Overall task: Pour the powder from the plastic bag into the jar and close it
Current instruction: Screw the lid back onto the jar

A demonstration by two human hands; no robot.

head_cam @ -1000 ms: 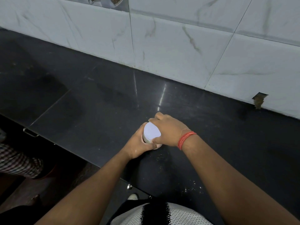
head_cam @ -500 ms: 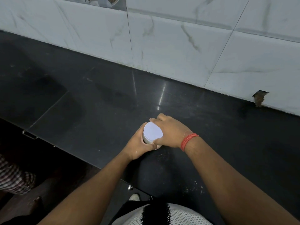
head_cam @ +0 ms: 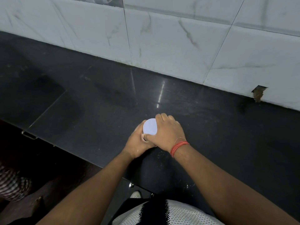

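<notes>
A small jar stands on the black countertop, its round white lid facing up at me. My left hand wraps around the jar's side from the left and hides most of its body. My right hand, with red thread at the wrist, grips the lid's rim from the right, thumb at the near edge. No plastic bag is in view. A few pale specks of powder lie on the counter near its front edge.
A white marbled tile wall runs along the back of the counter, with a chipped hole at the right. The counter's front edge drops to dark cabinets with a metal handle. A striped sleeve of another person shows at lower left.
My right hand has turned a little on the lid, its fingers shifting round the rim. The jar and my left hand stay in place. The striped sleeve at lower left has shifted.
</notes>
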